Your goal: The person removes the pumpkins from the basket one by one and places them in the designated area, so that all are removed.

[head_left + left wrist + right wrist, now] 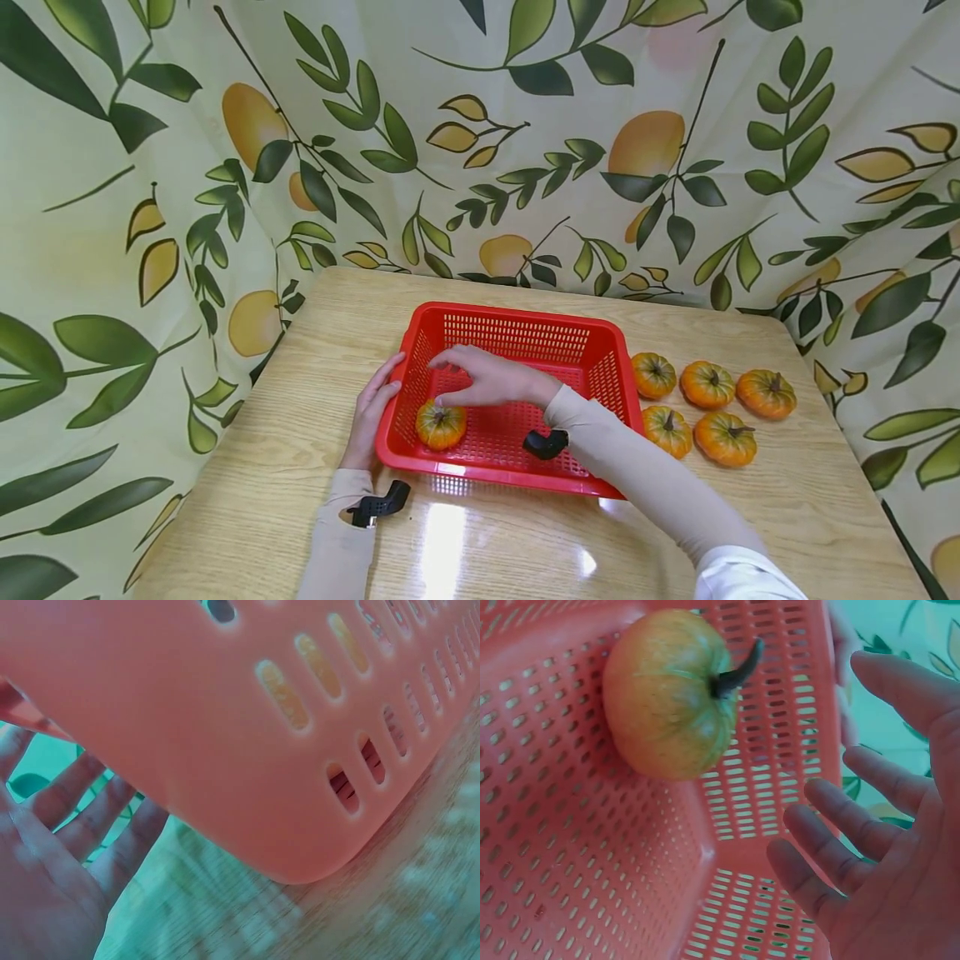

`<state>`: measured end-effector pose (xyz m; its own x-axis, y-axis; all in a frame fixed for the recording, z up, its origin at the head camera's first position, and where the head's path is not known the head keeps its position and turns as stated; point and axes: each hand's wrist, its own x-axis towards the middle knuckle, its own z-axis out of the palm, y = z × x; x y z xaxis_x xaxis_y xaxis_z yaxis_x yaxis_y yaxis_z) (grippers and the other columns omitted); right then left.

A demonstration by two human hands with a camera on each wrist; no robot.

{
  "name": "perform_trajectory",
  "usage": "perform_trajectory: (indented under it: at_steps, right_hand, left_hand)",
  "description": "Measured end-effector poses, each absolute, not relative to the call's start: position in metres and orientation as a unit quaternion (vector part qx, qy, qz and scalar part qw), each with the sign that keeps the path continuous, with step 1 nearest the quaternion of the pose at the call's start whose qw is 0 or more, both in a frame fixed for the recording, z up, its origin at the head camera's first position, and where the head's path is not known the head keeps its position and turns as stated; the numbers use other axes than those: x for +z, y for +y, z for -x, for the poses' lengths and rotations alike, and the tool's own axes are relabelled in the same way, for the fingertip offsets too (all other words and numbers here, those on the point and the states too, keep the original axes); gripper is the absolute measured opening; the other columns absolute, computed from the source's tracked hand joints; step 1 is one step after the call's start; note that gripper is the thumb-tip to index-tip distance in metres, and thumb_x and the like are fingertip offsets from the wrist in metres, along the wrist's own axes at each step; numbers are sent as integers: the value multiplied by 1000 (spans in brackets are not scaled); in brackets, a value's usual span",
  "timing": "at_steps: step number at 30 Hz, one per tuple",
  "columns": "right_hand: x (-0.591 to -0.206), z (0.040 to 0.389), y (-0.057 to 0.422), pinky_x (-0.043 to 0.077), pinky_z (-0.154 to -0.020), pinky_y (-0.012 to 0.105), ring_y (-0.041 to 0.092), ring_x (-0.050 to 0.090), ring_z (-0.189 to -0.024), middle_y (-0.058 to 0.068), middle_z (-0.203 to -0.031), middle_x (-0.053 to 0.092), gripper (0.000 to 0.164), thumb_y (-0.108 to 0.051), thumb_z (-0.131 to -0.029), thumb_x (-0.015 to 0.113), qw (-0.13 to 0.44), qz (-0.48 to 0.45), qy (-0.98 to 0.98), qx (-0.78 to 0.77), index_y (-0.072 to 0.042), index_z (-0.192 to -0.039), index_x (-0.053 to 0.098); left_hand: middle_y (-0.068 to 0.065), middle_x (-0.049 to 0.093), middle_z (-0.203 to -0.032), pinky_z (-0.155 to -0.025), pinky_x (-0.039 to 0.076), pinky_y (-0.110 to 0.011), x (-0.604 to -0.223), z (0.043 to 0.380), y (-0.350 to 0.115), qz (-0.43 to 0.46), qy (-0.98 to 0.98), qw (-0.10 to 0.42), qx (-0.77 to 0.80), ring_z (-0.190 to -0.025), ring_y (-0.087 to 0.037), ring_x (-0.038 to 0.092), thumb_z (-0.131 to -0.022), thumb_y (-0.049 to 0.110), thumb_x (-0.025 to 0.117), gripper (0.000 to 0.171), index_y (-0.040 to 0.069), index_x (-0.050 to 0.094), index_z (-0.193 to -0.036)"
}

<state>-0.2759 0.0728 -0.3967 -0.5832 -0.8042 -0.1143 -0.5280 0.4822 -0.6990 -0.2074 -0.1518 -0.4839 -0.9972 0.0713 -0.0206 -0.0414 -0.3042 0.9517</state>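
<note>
A red plastic basket (pixel 517 312) with slotted walls stands on the table. Inside its near left corner sits one small orange-green pumpkin (pixel 441 428) with a dark stem. My left hand (pixel 366 417) lies against the basket's left side, fingers extended along the outer wall and up to the rim. My right hand (pixel 491 379) hovers over the basket's inside, just behind and right of the pumpkin, holding nothing. In the right wrist view its fingers are spread, and a gap separates them from the pumpkin (pixel 664 697).
Several more small pumpkins (pixel 708 384) stand in two rows on the wooden table (pixel 292 433), right of the basket. A leaf-and-fruit patterned curtain (pixel 480 192) hangs around the table's back and sides. Each wrist carries a black camera mount (pixel 546 444).
</note>
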Motion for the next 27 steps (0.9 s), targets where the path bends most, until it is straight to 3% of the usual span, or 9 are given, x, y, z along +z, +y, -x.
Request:
perform_trajectory:
  at_steps: [8,15,19,27]
  right_hand:
    - [-402,274,68,46,-113,45,27,42,-140,6,-150,50,67,-46,-92,71,231,420,838,-261,-16,-148,50]
    - [-403,270,68,42,-116,48,22,36,-143,4,-153,44,67,-42,-90,74,257,424,832,-248,-21,-149,49]
    - [-407,269,68,39,-118,52,25,31,-147,5,-159,38,68,-43,-90,74,272,426,830,-237,-25,-150,49]
    - [-414,267,67,33,-121,56,28,21,-154,3,-168,22,71,-46,-90,72,302,430,822,-220,-33,-154,42]
  left_hand:
    - [2,36,-162,-107,51,-37,-484,208,-153,-13,592,42,805,-133,-18,55,-106,23,46,50,23,41,-155]
    - [1,37,-162,-107,51,-33,-485,208,-153,-15,591,34,806,-141,-29,48,-105,21,46,50,20,41,-155]
    - [1,35,-163,-107,51,-29,-485,208,-152,-18,588,33,808,-141,-26,47,-105,21,46,51,19,40,-155]
    - [3,33,-164,-103,54,-30,-484,208,-153,-18,591,38,805,-144,-33,43,-106,23,45,50,21,40,-156]
